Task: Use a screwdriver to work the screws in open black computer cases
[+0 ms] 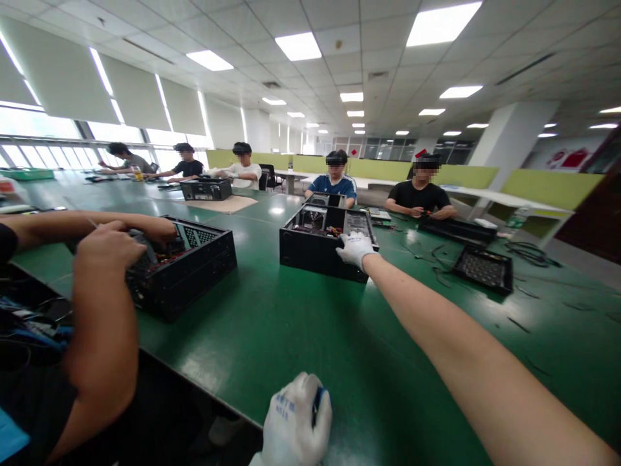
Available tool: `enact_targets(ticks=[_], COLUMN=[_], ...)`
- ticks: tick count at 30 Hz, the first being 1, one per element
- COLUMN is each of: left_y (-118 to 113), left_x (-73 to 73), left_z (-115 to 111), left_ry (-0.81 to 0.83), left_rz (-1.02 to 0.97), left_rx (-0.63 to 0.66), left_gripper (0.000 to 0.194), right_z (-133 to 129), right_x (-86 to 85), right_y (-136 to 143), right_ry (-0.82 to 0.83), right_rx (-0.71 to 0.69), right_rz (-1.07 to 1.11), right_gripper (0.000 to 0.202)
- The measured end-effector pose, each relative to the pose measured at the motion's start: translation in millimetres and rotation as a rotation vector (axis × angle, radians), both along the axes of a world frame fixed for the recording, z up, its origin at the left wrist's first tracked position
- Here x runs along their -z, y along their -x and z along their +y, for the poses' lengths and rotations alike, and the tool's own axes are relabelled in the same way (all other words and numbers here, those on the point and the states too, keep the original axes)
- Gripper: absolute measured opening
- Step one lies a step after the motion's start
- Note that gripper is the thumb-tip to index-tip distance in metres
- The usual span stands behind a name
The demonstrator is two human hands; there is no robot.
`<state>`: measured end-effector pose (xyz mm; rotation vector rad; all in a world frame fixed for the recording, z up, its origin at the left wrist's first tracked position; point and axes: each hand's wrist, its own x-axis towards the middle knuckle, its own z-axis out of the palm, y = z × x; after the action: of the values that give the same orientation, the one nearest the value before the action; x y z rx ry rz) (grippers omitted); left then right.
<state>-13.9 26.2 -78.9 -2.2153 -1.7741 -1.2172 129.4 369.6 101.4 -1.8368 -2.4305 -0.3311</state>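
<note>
An open black computer case [323,254] lies on the green bench [272,336], ahead of the person and near the middle of the scene. Its open side faces up. The long near wall runs left to right, its right end a little nearer; foreshortening hides the true depth, so whether that is the long axis of the whole case I cannot tell. A round fan grille [315,220] sits toward the far left inside, and a pale metal part fills the right side.

The right hand [356,249], in a white glove, rests on the near right rim, fingers toward the left; whether they clamp the rim or merely lie on it cannot be told. The left hand [298,417], gloved too, is near the bench's near edge, its fingers curled around a small dark-blue item [318,402], mostly hidden.

To the left, a co-worker's bare hands work in another open case [189,275], slanting from near left to far right. On the right lie a black perforated panel [484,268] and coiled cables [532,254].
</note>
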Motion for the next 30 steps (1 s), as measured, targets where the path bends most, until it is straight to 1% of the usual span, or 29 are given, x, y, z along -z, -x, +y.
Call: enact_targets(ticks=[4, 9, 12, 17, 19, 20, 21, 22, 24, 26, 27, 29, 30], left_y=[-2.0, -3.3, -2.5, -1.0, -0.7, -0.3, 0.2, 0.9, 2.9, 4.8, 5.1, 3.4, 1.2], left_x=[-3.8, -12.8, -13.9, -8.0, -13.2, -19.7, -29.2, -41.5, -72.7, -106.4, -121.6, -144.9, -152.4], left_z=[0.6, 0.8, 0.3, -1.1, -4.3, -6.8, -9.8, -13.1, -18.9, -21.6, -21.6, -20.7, -20.6], left_ry=[-0.004, -0.003, 0.022, 0.010, 0.014, 0.013, 0.019, 0.027, 0.041, 0.019, 0.001, -0.015, -0.008], left_rz=[-0.006, -0.003, 0.005, -0.025, -0.080, -0.112, -0.140, -0.157, -0.152, -0.094, -0.047, 0.078, 0.150], left_rx=[-0.011, -0.023, -0.013, 0.010, 0.028, 0.033, 0.044, 0.061, 0.104, 0.124, 0.116, 0.087, 0.075], left_gripper=[0.010, 0.014, 0.016, 0.017, 0.018, 0.019, 0.020, 0.020, 0.020, 0.019, 0.022, 0.030, 0.032], right_z=[-19.6, -63.0, -97.2, -167.5, -198.3, -213.6, -228.5, -242.9, -269.7, -293.9, -305.1, -326.5, -336.7], right_x=[-1.7, 0.5, 1.3, 0.3, 0.0, 0.4, 1.2, 2.3, 5.4, 8.9, 10.7, 14.5, 16.4], right_y=[-0.2, -9.2, -21.8, -53.3, -69.3, -77.8, -86.7, -95.8, -113.9, -131.5, -140.1, -156.7, -164.7], right_ry=[-0.015, -0.043, -0.065, -0.094, -0.102, -0.111, -0.131, -0.157, -0.217, -0.262, -0.282, -0.320, -0.339], right_rx=[-0.033, -0.094, -0.116, -0.162, -0.179, -0.192, -0.207, -0.226, -0.269, -0.314, -0.336, -0.378, -0.395], right_rz=[-0.015, -0.020, -0.022, -0.037, -0.048, -0.056, -0.062, -0.063, -0.047, -0.009, 0.015, 0.062, 0.083], right_gripper=[0.052, 0.048, 0.049, 0.049, 0.049, 0.048, 0.046, 0.045, 0.042, 0.038, 0.037, 0.033, 0.032])
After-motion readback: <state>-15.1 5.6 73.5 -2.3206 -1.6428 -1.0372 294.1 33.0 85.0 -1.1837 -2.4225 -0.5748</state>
